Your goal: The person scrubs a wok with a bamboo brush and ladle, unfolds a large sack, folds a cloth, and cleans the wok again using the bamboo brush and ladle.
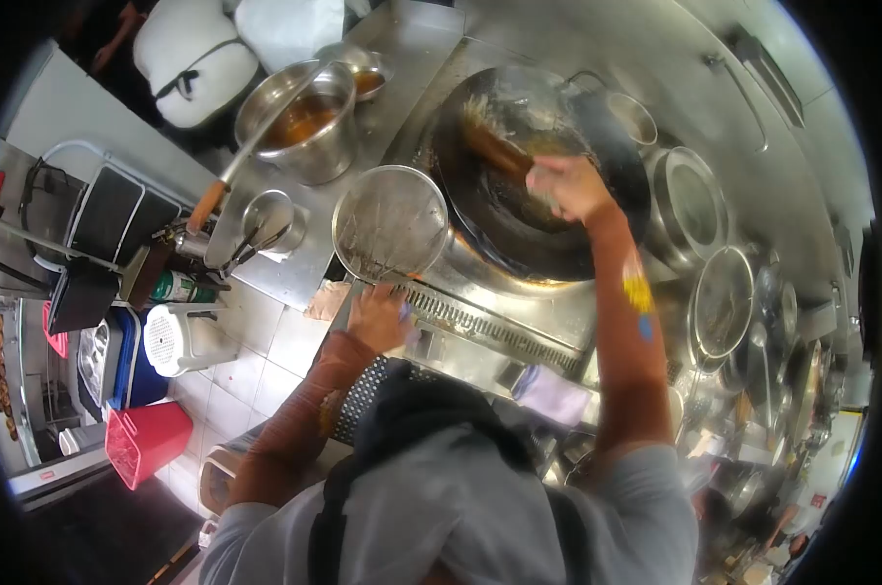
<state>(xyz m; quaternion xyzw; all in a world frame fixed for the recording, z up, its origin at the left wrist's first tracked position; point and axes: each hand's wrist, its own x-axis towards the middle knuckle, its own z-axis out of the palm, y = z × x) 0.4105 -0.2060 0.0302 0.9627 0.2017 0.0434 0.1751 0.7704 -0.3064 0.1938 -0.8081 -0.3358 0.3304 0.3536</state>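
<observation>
My right hand (566, 187) is closed around the end of a brown wok brush (499, 148). The brush's frayed, blurred tip lies against the far-left inner wall of a large dark wok (597, 239) on the range. Wet, shiny patches show inside the wok. My left hand (378, 317) is at the range's front edge, just below a round mesh strainer (390, 222). A pale purple patch, perhaps cloth, shows beside its fingers. Blur hides how those fingers are set and whether they hold anything.
Left of the wok stand a steel pot (309, 146) of orange-brown liquid and a wooden-handled ladle (207, 205). A folded pale cloth (553, 393) lies at the range's front. Strainers and pans (722, 302) crowd the right. A white stool (183, 339) and red bin (149, 444) stand on the floor.
</observation>
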